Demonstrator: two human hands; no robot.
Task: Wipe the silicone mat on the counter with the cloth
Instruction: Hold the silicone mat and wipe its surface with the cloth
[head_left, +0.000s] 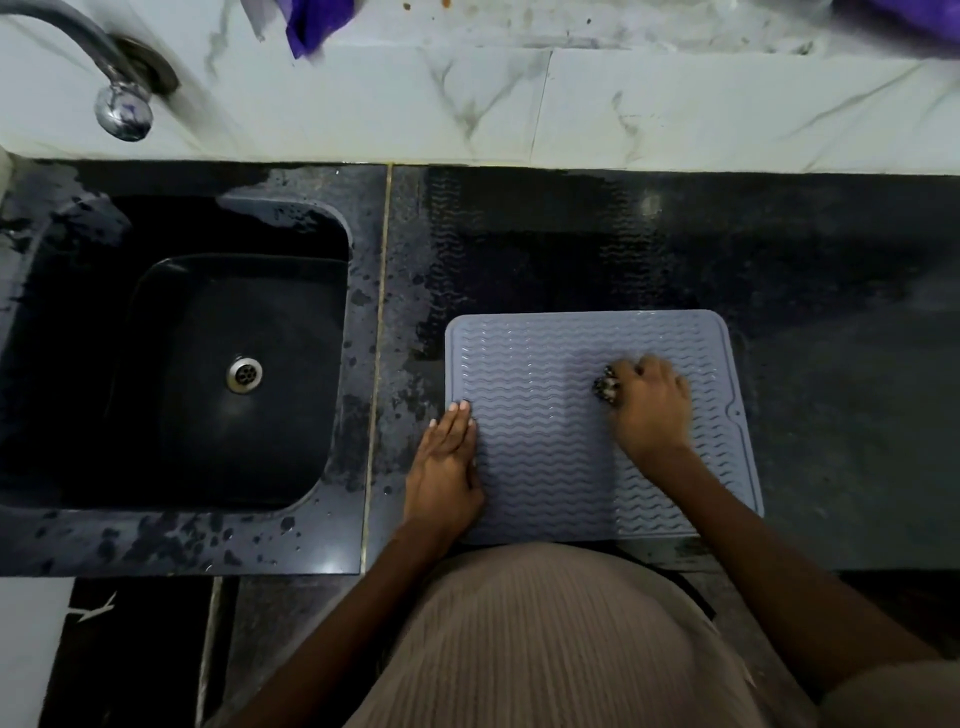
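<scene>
Wavy-ribbed matt silicone mat (545, 415), glossy wet black stone counter (779, 260) — chrome tap (122, 111), veined marble wall (467, 104)

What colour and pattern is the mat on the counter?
The silicone mat is pale blue-grey with raised wavy ridges, seen in the head view.

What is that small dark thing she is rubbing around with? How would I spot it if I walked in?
Start at the black sink and look right along the dark counter to the grey wavy-ribbed mat. On the mat's right half, the right hand grips a small bunched cloth, mostly hidden. It is the only dark, speckled thing on the pale mat; the left hand lies flat and holds nothing.
</scene>
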